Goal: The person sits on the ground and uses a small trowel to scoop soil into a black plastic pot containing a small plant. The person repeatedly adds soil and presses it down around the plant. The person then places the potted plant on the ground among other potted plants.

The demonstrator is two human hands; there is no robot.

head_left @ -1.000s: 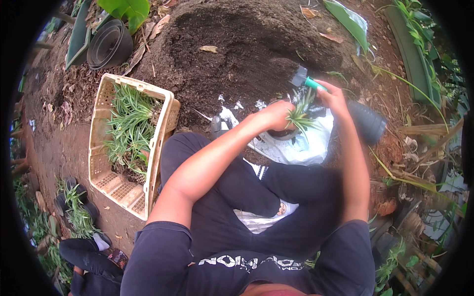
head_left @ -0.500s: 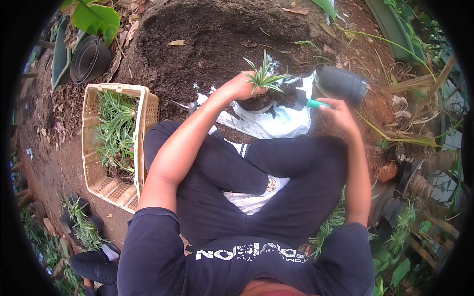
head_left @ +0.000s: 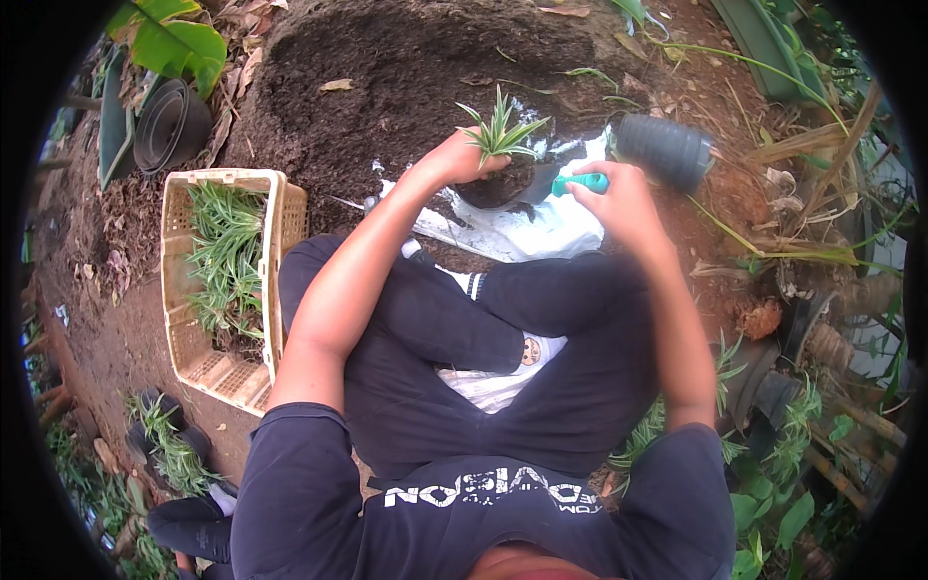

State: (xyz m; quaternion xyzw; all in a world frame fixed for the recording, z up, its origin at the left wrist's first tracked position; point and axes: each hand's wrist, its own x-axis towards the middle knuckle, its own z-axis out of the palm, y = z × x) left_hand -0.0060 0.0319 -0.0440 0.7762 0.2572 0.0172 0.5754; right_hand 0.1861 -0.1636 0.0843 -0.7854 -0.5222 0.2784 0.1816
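My left hand (head_left: 466, 158) is closed around the base of a small spider plant (head_left: 499, 133) with green and white striped leaves, holding it upright over a dark pot (head_left: 495, 205). Soil shows inside the pot, though my hand and the leaves hide part of its rim. From the right, my right hand (head_left: 619, 198) grips the teal handle of a small trowel (head_left: 582, 183). The trowel's dark blade reaches the pot's right side; its tip is hard to make out against the soil. Under the pot lies a white plastic sheet (head_left: 570, 230) smeared with soil.
A heap of dark soil (head_left: 387, 97) spreads beyond my hands. To the left stands a cream plastic crate (head_left: 289, 217) of spider plants. Stacked black pots (head_left: 664, 150) lie on their side at the right; more black pots (head_left: 172, 128) sit far left. Another person's leg (head_left: 188, 530) shows lower left.
My right hand has moved left with the trowel, bringing its blade to the pot. My left hand, still holding the spider plant, has shifted slightly left and away from me.
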